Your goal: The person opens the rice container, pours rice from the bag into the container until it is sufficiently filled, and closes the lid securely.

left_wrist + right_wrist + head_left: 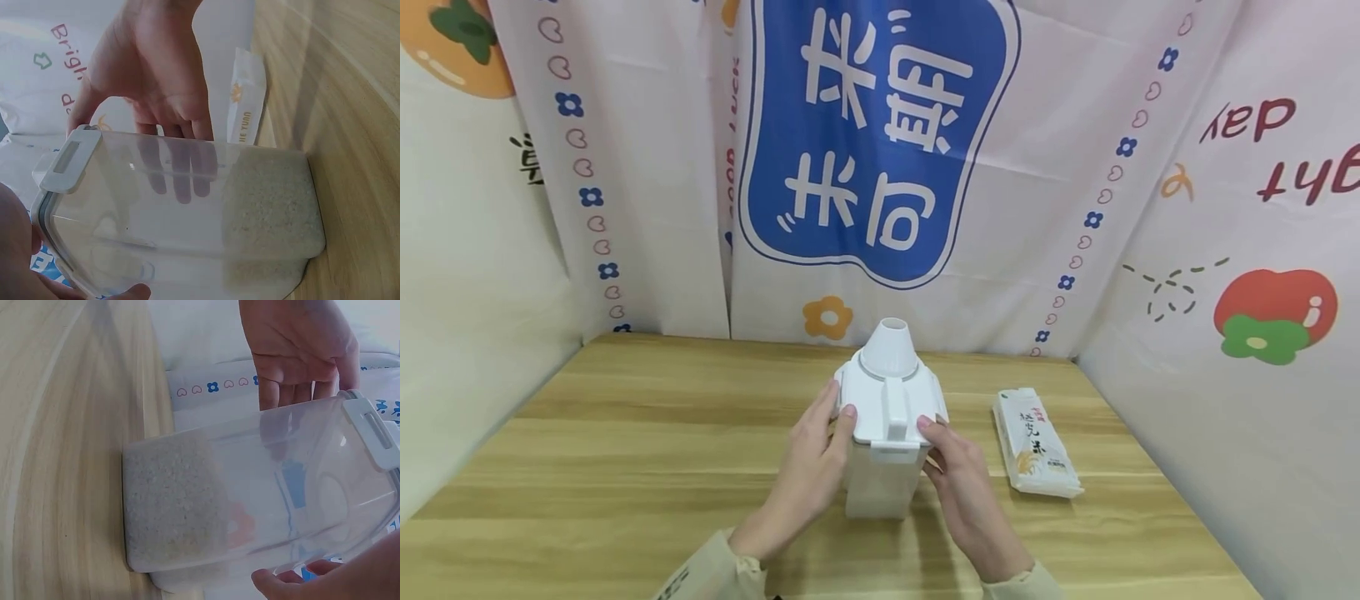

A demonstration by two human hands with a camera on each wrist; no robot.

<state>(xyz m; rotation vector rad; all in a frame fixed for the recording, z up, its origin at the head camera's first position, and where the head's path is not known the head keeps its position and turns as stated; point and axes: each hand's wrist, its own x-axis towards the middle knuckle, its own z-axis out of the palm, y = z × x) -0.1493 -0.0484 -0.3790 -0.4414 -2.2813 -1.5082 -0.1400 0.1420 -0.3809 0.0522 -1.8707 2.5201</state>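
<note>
A clear plastic rice storage container (880, 492) stands upright on the table, closed by a white lid (867, 417) with a cone-shaped spout piece (889, 352) on top. Rice (175, 500) fills its lower part, as both wrist views show. My left hand (808, 467) holds the container's left side near the top, thumb at the lid's edge. On the opposite side my right hand (962, 492) grips it the same way, its thumb on the lid's corner. In the left wrist view, the right hand's fingers (181, 172) show through the clear wall.
A white rice packet (1037, 443) with printed lettering lies on the wood-grain table (647, 450), right of the container. Printed cloth (670, 183) hangs behind the table and along both sides.
</note>
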